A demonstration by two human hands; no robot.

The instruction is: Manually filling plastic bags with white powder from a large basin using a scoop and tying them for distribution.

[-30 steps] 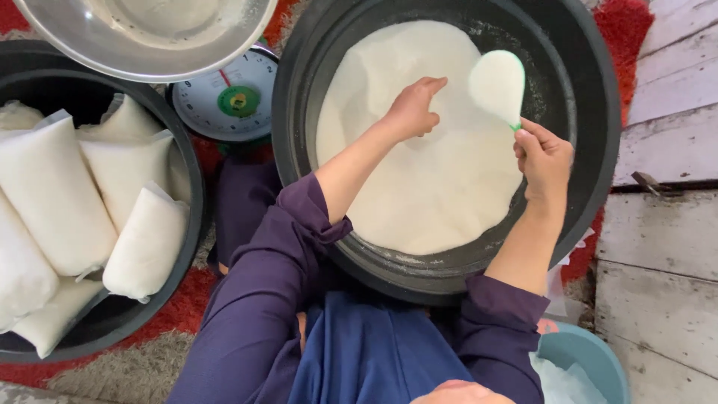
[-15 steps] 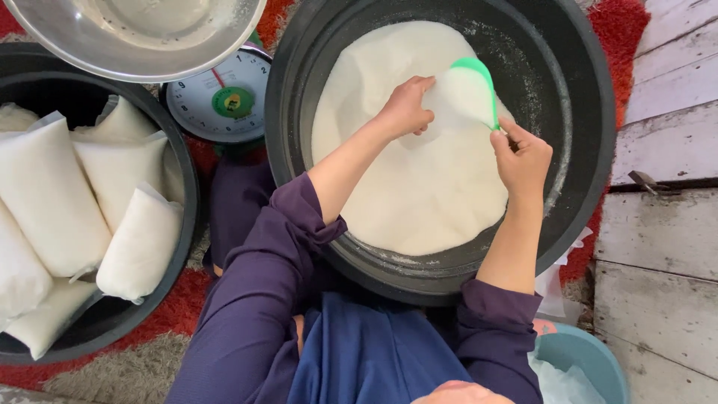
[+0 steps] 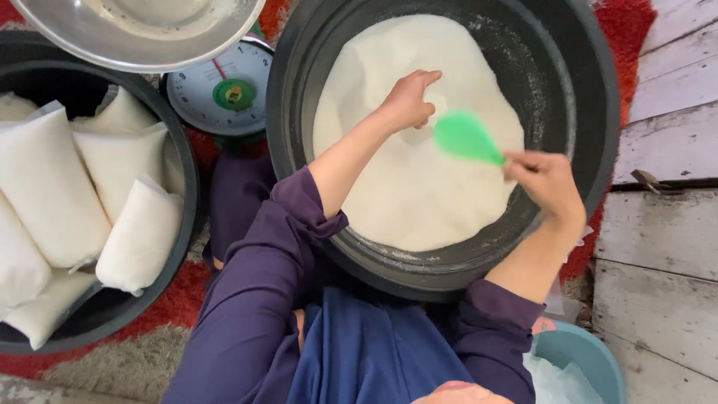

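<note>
Leaning over a big black tub point(image 3: 598, 112), the person worked with both arms stretched into it, purple sleeves pushed up past the elbows. The tub held a broad heap of fine white powder point(image 3: 419, 194), with some of it dusted up the dark inner wall. The right hand point(image 3: 544, 182) had its fingers wrapped tight around the handle of a green plastic scoop point(image 3: 464, 138), whose flat bowl hung just above the powder near the middle of the heap, blurred. The left hand point(image 3: 409, 99) rested on the powder just beside the scoop, its fingers curled loosely inward and the thumb pointing out; whether it held anything I could not tell. To the left of the tub sat a round kitchen scale point(image 3: 224, 90) with a pale dial, partly under the rim of a steel bowl point(image 3: 134, 34). Farther left, a 2nd black tub point(image 3: 183, 217) was packed with filled white bags point(image 3: 45, 187) lying on their sides. A pale blue basin point(image 3: 580, 355) showed by the person's right elbow, on weathered wooden boards point(image 3: 666, 254).
</note>
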